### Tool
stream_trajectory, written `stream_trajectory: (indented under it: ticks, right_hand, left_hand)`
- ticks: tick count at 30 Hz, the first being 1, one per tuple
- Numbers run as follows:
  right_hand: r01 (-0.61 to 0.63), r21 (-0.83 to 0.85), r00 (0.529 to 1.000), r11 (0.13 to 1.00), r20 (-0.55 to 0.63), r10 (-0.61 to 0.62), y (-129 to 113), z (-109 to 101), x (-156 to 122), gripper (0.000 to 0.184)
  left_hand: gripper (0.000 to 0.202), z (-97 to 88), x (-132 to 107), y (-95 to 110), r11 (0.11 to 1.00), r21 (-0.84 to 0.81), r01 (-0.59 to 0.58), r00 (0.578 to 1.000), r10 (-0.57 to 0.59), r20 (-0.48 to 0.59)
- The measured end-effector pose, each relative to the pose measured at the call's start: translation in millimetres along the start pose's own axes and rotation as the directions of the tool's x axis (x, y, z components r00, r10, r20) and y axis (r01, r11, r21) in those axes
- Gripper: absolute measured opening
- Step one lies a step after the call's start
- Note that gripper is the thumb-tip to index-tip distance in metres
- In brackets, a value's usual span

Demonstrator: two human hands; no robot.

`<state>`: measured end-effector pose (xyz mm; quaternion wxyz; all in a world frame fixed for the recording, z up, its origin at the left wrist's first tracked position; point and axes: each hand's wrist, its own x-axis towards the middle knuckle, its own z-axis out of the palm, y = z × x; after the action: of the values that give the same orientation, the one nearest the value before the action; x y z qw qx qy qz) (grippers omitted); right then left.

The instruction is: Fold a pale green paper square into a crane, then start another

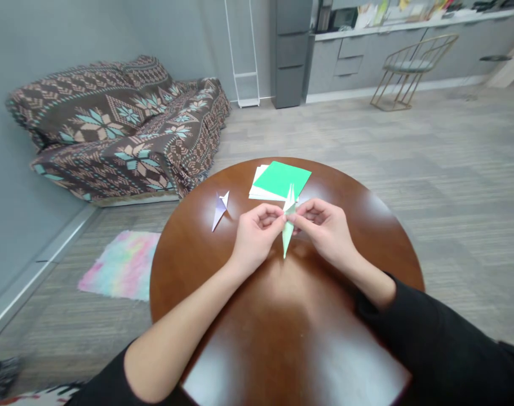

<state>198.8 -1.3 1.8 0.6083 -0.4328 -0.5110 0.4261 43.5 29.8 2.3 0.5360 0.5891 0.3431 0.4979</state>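
Both hands hold a narrow, pale green folded paper piece (287, 235) above the round brown wooden table (223, 316). My left hand (255, 237) pinches its upper part from the left. From the right, my right hand (324, 228) pinches the same part, fingers curled. The paper's long point hangs down toward the tabletop. Behind the hands lies a small stack of square paper sheets (278, 181), green on top and white beneath. A finished pale lilac folded paper figure (220, 210) rests on the table to the left.
A sofa under a patterned brown blanket (122, 127) stands at the left wall. A pastel rug (122, 265) lies on the floor beside the table. Farther back are a gold wire chair (413, 65), grey cabinets (291, 53) and a white ladder frame (242, 56).
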Motion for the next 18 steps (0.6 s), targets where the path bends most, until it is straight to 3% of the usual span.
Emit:
stream_trajectory:
  ticks: [13,18]
  right_hand:
    - [0.027,-0.041,0.999,0.999,-0.019,-0.028,0.2,1.1,-1.0,0.031]
    - [0.022,0.08,0.998,0.997,-0.054,-0.018,4.1,2.2,-0.1,0.037]
  left_hand:
    - [0.026,1.5,-1.6,4.0,0.997,-0.054,0.054,0.999,-0.054,0.008]
    - [0.026,0.8,-1.0,3.4,0.997,-0.055,0.045,0.999,-0.043,0.024]
